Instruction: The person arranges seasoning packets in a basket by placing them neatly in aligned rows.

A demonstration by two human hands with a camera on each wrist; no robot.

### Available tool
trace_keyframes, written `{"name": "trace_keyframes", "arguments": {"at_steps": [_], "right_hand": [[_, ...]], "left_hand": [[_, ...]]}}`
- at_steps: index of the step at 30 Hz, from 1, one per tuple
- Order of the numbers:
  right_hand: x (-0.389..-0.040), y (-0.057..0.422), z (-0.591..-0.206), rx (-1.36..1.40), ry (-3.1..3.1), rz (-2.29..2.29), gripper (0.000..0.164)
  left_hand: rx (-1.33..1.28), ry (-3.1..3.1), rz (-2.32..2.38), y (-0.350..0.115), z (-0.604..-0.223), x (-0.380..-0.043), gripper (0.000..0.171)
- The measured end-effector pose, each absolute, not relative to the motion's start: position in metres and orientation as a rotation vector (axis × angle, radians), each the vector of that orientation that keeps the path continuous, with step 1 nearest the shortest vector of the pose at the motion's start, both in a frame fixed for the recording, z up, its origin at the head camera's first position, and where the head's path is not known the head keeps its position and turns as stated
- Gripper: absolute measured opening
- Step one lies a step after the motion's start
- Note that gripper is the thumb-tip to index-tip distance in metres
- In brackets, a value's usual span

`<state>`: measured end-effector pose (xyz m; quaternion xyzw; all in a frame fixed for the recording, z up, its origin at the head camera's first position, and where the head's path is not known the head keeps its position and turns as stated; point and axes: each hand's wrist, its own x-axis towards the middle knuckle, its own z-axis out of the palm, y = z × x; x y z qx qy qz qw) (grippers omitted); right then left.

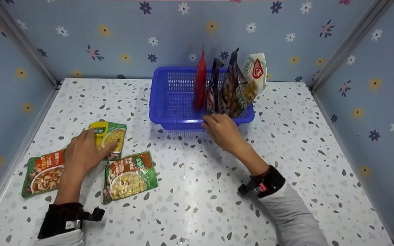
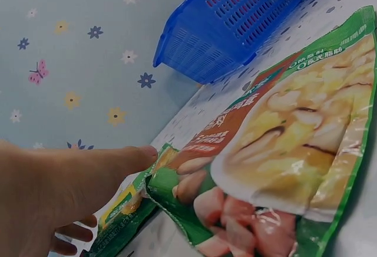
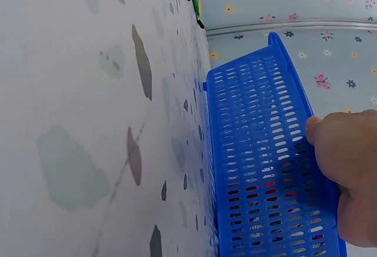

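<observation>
My left hand (image 1: 84, 150) reaches over a yellow-and-green soup packet (image 1: 110, 134), the straight thumb across its front and the fingers at its left side. In the left wrist view the thumb (image 2: 126, 160) sticks out above that packet. My right hand (image 1: 225, 131) grips the front rim of the blue plastic basket (image 1: 161, 118); in the right wrist view its thumb lies on the outer wall. Several food pouches stand upright in the basket's right half: a red pouch (image 1: 200, 83), dark pouches (image 1: 233, 90) and a white pouch (image 1: 257, 73).
A green-and-red soup packet (image 1: 44, 172) lies left of my left wrist, partly behind it. A green-and-brown soup packet (image 1: 130, 177) lies to the right of that wrist. Flower-patterned walls (image 1: 169, 30) enclose the speckled table (image 1: 197, 212) at the back and sides.
</observation>
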<state>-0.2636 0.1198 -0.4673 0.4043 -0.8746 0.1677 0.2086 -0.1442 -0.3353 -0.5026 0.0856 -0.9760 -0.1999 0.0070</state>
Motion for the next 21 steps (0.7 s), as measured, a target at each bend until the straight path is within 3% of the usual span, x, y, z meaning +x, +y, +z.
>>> {"name": "trace_keyframes", "arguments": {"at_steps": [15,21], "right_hand": [[-0.263,0.12,-0.47,1.113,-2.427,0.45,0.031],[-0.263,0.121,-0.469,1.106,-2.436,0.441,0.032]], "left_hand": [[0.285,-2.97,-0.862,-0.327,-0.505,-0.156,0.13],[0.259,-2.765,-0.98,-0.32,-0.505,-0.162,0.113]]}}
